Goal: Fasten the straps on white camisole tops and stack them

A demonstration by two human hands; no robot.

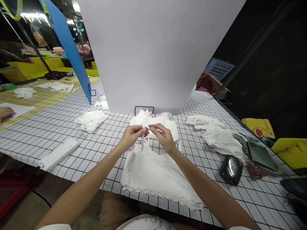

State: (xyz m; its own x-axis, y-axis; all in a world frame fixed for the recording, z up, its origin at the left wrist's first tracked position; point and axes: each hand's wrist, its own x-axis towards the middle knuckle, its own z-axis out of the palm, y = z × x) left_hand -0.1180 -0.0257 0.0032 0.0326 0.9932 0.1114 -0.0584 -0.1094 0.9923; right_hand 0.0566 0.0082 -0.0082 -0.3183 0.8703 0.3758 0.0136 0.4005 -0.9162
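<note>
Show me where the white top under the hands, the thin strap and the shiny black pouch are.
white top (155, 174): head view, middle of the flat fabric body.
thin strap (142, 142): head view, the hanging length below the pinching fingers.
shiny black pouch (231, 170): head view, centre of its glossy top.

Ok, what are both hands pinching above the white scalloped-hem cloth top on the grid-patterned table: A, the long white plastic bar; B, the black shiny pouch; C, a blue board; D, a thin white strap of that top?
D: the left hand and right hand meet fingertip to fingertip on the thin white strap hanging over the white scalloped-hem cloth top.
</note>
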